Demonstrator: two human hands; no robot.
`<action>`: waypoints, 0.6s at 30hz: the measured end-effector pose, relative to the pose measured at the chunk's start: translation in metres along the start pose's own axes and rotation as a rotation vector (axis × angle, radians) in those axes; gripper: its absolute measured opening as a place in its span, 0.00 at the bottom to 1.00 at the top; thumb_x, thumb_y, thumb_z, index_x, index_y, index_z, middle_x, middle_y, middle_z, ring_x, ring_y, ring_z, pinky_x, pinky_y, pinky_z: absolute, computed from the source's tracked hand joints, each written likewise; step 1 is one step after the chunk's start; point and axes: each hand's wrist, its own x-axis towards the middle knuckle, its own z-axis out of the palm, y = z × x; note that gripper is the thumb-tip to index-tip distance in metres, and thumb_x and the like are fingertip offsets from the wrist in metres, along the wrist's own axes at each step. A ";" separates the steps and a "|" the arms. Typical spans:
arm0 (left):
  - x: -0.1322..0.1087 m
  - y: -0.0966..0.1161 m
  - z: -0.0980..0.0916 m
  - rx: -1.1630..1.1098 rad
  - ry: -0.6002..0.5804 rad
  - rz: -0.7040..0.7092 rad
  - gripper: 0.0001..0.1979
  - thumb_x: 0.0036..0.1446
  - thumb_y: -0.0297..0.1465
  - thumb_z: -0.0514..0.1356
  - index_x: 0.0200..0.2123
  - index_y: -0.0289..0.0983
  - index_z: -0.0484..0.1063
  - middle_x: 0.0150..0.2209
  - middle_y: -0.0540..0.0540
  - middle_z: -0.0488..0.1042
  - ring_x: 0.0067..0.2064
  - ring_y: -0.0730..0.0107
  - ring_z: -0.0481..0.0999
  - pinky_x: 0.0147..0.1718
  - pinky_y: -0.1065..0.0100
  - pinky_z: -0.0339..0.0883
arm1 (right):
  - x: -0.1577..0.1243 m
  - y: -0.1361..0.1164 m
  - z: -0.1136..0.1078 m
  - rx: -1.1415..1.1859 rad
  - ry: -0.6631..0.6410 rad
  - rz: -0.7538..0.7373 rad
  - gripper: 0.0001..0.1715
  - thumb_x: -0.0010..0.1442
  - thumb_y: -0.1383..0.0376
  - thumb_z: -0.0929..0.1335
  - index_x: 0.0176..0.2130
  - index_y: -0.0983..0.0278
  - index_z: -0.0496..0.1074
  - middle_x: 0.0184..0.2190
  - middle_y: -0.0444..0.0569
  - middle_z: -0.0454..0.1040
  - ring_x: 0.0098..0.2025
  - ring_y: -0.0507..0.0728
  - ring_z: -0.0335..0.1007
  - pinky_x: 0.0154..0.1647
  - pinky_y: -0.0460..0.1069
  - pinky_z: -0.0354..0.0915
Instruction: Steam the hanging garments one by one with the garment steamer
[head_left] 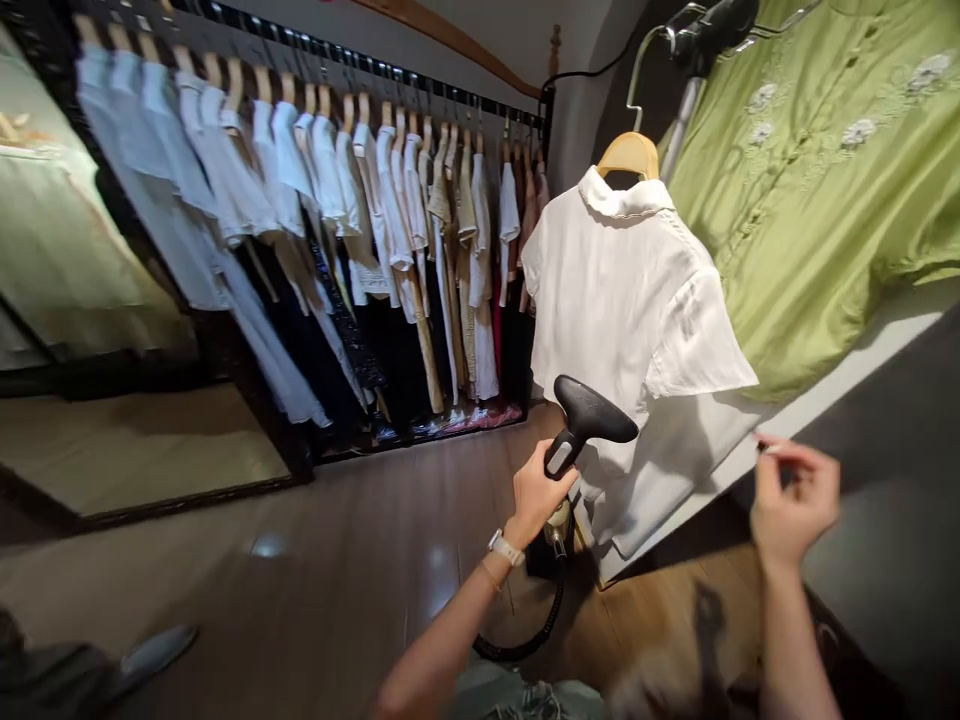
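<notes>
My left hand (538,490) is wrapped round the handle of a black garment steamer head (592,412), held up against the lower front of a white short-sleeved shirt (600,260). The shirt hangs from a wooden hanger (631,153) on a metal hook, and its collar is buttoned-up in shape. My right hand (796,500) is closed in a pinch at the shirt's lower right edge, where the cloth is drawn out sideways. A dark hose (551,625) curves below the steamer head.
A rail of shirts and other clothes (390,200) runs along the back left. A light green garment (832,170) hangs at the right by a white board (832,385). A mirror (142,440) stands at the left. Another person's shoe (159,650) shows on the floor at lower left.
</notes>
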 end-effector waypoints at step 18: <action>-0.022 -0.074 -0.069 -0.076 -0.279 -0.121 0.21 0.64 0.40 0.56 0.59 0.45 0.70 0.63 0.41 0.70 0.70 0.52 0.58 0.69 0.48 0.49 | -0.321 0.014 0.177 0.326 -0.852 0.690 0.27 0.59 0.46 0.61 0.58 0.31 0.66 0.50 0.32 0.78 0.63 0.63 0.70 0.64 0.63 0.69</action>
